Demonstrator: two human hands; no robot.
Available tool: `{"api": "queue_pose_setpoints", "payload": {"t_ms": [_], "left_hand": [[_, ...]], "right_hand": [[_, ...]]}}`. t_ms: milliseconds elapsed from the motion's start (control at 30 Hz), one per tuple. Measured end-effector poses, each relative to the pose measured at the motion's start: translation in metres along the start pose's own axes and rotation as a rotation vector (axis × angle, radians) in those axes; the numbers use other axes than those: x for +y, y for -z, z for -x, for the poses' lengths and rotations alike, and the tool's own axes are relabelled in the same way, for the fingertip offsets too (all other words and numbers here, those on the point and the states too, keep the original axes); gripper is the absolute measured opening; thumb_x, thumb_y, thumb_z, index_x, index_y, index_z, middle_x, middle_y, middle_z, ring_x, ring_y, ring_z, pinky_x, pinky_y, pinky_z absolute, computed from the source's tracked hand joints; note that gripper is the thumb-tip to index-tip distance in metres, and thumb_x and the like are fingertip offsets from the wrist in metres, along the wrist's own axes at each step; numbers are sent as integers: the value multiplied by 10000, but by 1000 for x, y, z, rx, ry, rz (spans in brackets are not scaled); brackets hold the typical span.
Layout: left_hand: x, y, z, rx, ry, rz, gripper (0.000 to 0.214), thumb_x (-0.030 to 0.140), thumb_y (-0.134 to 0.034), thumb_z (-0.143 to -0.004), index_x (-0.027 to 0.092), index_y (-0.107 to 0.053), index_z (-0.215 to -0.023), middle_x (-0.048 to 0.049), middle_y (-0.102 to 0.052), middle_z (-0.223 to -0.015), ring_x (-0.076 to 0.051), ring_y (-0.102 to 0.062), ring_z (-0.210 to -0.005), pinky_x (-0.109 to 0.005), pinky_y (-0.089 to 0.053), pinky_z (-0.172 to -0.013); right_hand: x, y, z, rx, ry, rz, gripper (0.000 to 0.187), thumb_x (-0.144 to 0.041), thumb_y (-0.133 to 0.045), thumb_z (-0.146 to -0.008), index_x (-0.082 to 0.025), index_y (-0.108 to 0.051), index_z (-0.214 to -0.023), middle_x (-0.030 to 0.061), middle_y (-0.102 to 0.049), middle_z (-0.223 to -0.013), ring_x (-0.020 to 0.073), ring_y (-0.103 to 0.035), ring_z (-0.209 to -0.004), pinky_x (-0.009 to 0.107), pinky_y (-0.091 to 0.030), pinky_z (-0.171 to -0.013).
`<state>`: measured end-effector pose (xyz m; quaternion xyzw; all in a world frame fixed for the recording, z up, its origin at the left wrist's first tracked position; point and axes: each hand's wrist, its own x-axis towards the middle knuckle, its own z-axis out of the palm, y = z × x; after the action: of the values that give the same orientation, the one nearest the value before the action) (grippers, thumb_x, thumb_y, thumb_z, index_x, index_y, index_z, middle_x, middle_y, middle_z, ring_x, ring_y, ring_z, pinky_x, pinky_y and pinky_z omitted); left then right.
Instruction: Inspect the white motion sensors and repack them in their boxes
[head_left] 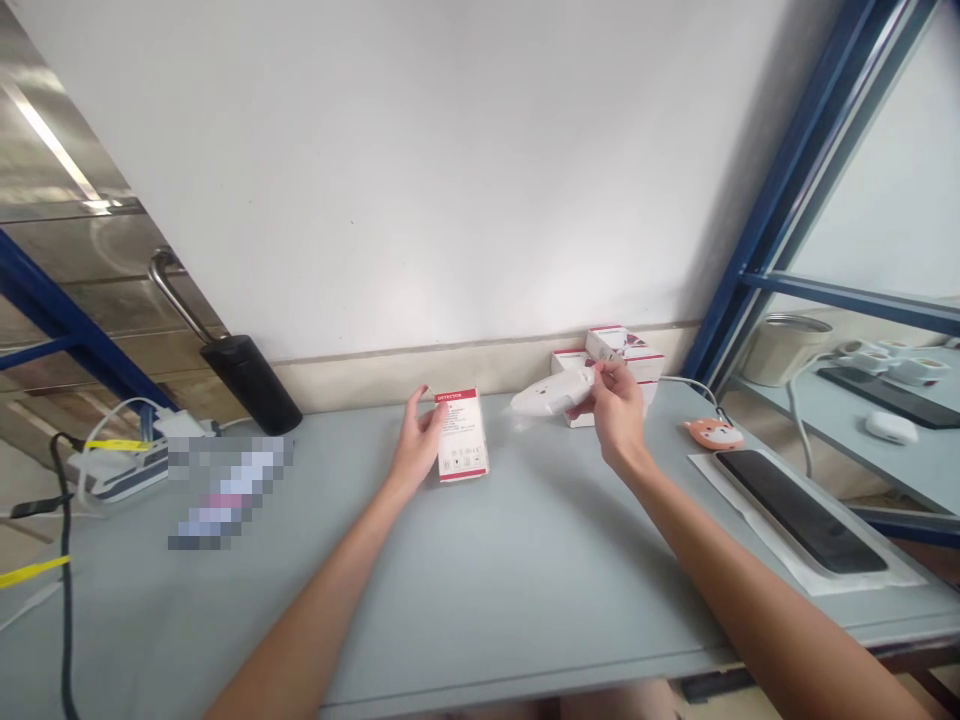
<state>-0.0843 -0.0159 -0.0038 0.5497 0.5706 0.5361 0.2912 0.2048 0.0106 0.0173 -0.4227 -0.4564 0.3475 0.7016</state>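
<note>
My left hand [418, 440] grips the left side of a small white and red box [463, 440] marked "DETECTOR", near the middle of the table. Its thumb lies on the front, and the box's far side is hidden. To the right, my right hand [616, 400] pinches one end of a white device [553, 393] that seems to be wrapped in clear plastic. The device is held above the table, its narrower end towards the box. Behind my right hand, several similar white and red boxes [624, 343] are stacked by the wall, partly covered.
A black bottle [251, 383] with a metal loop stands at the back left. Nearby lie a power strip [131, 470], cables and a pixelated item [231, 492]. On the right are an orange animal-faced object [715, 433] and a dark-screened phone [799, 510] on white paper. The wall borders the table's back.
</note>
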Motion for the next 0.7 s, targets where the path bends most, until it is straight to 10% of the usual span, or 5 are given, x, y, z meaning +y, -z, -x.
{"api": "queue_pose_setpoints", "payload": {"t_ms": [233, 700], "left_hand": [[-2, -1, 3, -44, -45, -130, 750, 587, -606, -975, 332, -318, -1618, -150, -441, -1643, -319, -487, -1487, -470, -506, -1110], [25, 38, -2, -319, -37, -372, 573, 208, -517, -827, 330, -631, -1375, -25, -795, -1103, -231, -762, -747, -305, -566, -574]], "right_hand": [[-3, -3, 4, -23, -10, 49, 319, -548, -656, -891, -260, -537, -961, 15, -677, -802, 172, -588, -469, 327, -489, -450], [3, -5, 7, -42, -19, 115, 249, -469, -643, -877, -251, -541, -941, 16, -693, -843, 162, -584, -453, 337, -507, -466]]}}
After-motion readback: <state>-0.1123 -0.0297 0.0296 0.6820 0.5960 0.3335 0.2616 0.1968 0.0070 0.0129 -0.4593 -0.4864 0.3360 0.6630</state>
